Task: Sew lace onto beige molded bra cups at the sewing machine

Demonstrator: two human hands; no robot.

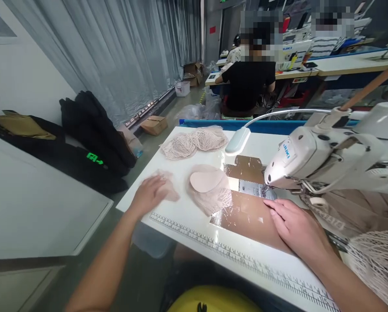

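Observation:
My left hand lies flat, fingers spread, on a small pile of sheer beige fabric pieces near the left edge of the white sewing table. My right hand rests open, palm down, on the brown taped plate just in front of the sewing machine head. Between my hands sits a beige padded cup on top of a lace piece. Further back lies a heap of beige lace pieces.
A gooseneck lamp hangs over the table. A printed ruler runs along the front edge. Netted fabric lies at the right. Dark jackets hang at the left. A person in black sits ahead at another bench; cardboard boxes stand on the floor.

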